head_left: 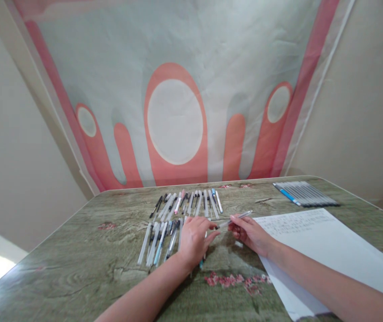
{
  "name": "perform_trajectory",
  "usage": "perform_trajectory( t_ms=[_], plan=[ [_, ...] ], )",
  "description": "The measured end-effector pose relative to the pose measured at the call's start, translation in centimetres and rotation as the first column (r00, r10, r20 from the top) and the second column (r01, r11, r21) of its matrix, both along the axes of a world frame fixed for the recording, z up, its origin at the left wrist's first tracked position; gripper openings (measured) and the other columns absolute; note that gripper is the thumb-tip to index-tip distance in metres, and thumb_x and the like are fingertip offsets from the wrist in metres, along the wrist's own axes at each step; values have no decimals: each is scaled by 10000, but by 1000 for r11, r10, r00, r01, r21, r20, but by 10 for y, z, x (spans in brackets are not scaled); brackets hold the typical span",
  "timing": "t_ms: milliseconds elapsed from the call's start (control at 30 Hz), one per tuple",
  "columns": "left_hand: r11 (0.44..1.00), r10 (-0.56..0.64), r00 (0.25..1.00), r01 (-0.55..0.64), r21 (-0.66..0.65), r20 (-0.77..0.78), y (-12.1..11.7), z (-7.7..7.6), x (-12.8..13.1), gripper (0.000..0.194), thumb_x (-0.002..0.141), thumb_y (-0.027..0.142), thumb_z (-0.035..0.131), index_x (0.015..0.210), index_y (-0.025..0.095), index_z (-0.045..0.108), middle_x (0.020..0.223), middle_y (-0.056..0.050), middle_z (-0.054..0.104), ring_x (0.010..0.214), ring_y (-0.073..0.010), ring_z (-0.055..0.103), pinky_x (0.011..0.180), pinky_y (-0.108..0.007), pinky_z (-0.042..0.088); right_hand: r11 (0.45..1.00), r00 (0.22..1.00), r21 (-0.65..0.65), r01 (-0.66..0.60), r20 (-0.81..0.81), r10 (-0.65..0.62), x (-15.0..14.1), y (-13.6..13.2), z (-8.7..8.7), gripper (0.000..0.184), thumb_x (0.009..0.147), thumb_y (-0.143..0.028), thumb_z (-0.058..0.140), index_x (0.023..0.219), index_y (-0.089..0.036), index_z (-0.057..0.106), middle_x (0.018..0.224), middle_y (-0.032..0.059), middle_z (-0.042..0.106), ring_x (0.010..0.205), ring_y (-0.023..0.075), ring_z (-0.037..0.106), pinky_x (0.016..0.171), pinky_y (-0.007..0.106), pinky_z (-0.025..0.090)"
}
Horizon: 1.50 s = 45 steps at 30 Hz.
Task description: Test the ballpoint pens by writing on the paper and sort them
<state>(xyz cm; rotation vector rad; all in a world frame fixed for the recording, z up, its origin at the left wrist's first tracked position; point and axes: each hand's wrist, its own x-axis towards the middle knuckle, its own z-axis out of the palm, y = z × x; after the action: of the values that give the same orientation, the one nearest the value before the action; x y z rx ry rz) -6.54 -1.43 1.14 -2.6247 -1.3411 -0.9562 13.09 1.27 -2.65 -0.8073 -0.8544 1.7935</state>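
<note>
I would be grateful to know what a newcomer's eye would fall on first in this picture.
Probably the large white oval rimmed in coral on the backdrop behind the table. Next, near the picture's centre, the right hand holds a slim pen, with the left hand close to its other end. Around and beyond the left hand lie two rows of pens, and a marked white sheet lies on the right.

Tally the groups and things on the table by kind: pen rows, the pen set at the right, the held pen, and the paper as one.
Pen rows: 2 (far row, near row)
Pen set: 1
Held pen, in the right hand: 1
Paper: 1
Total: 5
</note>
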Motion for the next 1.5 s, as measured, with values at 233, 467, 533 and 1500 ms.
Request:
perform_trajectory(
  t_ms=[233,467,533,1500],
  plan=[
    [998,46,996,-48,-30,-82,-1,3,5,256,880,341,394,805,200,595,761,-25,611,756,-157,526,671,-304,319,1000,1000,-10,11,-8,-11,0,0,-1,138,723,-293,664,723,-164,614,641,2,639,485,62,542,445,162,429],
    [995,-25,992,36,89,-124,-1,3,2,214,866,306,440,783,191,600,705,-27,598,702,-142,517,646,-300,304,1000,1000,14,6,19,-6,-1,-1,1,185,690,-323,687,680,-164,593,596,-19,625,480,54,529,433,151,397],
    [988,-24,983,51,147,-181,-2,4,2,202,869,293,436,795,191,594,703,-27,593,700,-141,515,644,-302,298,1000,1000,17,0,21,-1,-1,-1,2,192,694,-324,683,670,-161,584,584,-21,619,472,50,518,428,147,384],
    [992,4,984,19,128,-177,-2,6,8,255,880,294,412,735,181,588,677,-22,589,676,-144,503,646,-302,288,1000,1000,6,-3,-31,3,0,1,4,211,679,-329,694,676,-152,579,576,-9,618,475,54,525,421,144,385]
  ],
)
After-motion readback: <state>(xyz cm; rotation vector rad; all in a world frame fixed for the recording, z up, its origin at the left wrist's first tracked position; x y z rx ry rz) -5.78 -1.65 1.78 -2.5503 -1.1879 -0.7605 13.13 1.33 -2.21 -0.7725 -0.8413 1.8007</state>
